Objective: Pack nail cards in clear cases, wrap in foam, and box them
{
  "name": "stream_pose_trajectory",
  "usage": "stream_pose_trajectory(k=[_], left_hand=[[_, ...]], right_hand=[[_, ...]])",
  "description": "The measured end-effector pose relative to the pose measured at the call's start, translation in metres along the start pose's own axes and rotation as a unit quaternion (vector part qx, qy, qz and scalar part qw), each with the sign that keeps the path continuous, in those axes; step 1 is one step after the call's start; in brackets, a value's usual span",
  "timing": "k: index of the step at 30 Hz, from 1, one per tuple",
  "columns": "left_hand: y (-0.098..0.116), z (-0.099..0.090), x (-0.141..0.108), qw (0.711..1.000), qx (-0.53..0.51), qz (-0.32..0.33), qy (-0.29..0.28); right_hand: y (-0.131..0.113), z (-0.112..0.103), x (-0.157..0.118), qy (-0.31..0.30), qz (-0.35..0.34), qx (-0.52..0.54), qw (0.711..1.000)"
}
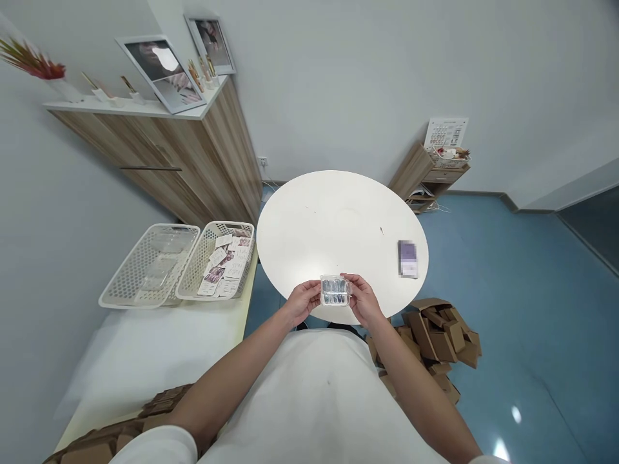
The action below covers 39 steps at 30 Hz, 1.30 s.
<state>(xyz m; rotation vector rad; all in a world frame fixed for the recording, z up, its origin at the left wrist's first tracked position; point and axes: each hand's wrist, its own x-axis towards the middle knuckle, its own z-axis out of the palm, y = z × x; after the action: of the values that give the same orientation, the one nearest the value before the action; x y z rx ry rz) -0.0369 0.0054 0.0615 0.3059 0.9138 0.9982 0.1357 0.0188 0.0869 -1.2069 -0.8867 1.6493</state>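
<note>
A small clear plastic case (334,291) with several dark, glossy pieces in rows inside is held over the near edge of the white round table (333,219). My left hand (303,301) pinches its left side, and my right hand (362,299) grips its right side. The fingers of both hands are closed on the case. A purple and white stack of cards or booklets (407,259) lies at the table's right side.
Left, a white basket (113,283) holds clear plastic cases; another basket (186,287) holds printed cards. Brown cardboard boxes (442,341) are piled right of the table. Behind stand a wooden cabinet (227,148) with picture frames and a small shelf unit (411,171).
</note>
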Motion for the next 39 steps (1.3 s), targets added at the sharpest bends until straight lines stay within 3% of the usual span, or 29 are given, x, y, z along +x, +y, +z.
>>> stream_pose_trajectory(k=[8,15,20,28,33,39], left_hand=[[-0.007,0.03,0.009,1.0,-0.015,0.004,0.023],[-0.017,0.059,0.026,0.998,-0.036,0.037,0.034],[-0.024,0.073,0.031,0.997,-0.022,0.058,0.05],[-0.04,0.087,0.031,0.994,0.018,0.059,0.086],[-0.048,0.094,0.025,0.99,0.108,0.037,0.083],[-0.06,0.1,0.021,0.954,0.288,0.053,0.065]], right_hand=[[-0.008,-0.027,0.007,-0.011,0.005,-0.003,1.0],[-0.025,-0.056,0.007,-0.032,0.03,0.071,0.997],[-0.031,-0.075,0.002,-0.084,0.092,0.087,0.988],[-0.024,-0.093,0.003,-0.063,0.121,0.07,0.988],[-0.014,-0.097,0.004,-0.041,0.121,0.066,0.99],[-0.013,-0.103,0.001,-0.025,0.113,0.071,0.991]])
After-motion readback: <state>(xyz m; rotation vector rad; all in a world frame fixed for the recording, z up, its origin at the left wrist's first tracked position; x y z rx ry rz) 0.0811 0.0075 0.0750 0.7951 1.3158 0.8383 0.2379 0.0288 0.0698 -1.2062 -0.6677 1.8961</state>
